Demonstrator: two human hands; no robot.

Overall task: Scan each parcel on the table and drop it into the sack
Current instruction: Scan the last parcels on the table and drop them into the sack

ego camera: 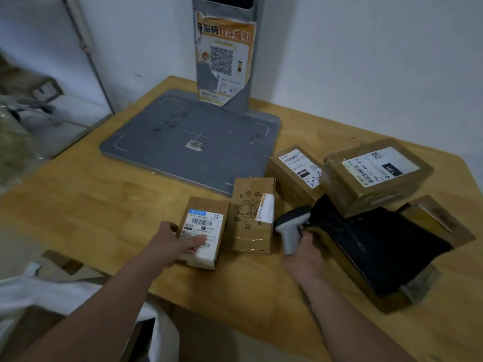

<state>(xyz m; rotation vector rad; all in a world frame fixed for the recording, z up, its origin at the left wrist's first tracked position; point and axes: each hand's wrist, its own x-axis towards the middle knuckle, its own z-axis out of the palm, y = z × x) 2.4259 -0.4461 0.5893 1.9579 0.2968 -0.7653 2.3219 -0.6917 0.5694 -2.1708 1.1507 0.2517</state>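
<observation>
Head view: table (91,205) is showing bare wood across its left half and along the near edge; that's the open room. The right half is crowding up with parcels. A grey pad (190,137) is sitting at the back against the wall corner, with a post (224,61) rising from its far edge.

White sack (52,291) is hanging below the table's near-left edge, mouth partly in view.

Small box (206,220) is lying near the front edge, touching the cartoon box (251,218) on its right. Behind those, two taped cartons are sitting side by side: a narrow one (292,173) and a bigger one (376,176). Black bag (366,244) is lying on a flat carton (433,220), which is reaching close to the near-right edge.

Writing: the bigger carton's label is showing "15H" upside down. The post's orange poster is carrying a QR code and Chinese text, torn at the edges. Other labels are too blurred to read.

Left hand (172,244) is reaching forward, fingers lying fairly straight on the small box's label, thumb at its left edge, not wrapping it. Right hand (304,254) is gripping the scanner (290,226) by its handle, head pointing left and away toward the cartoon box.
</observation>
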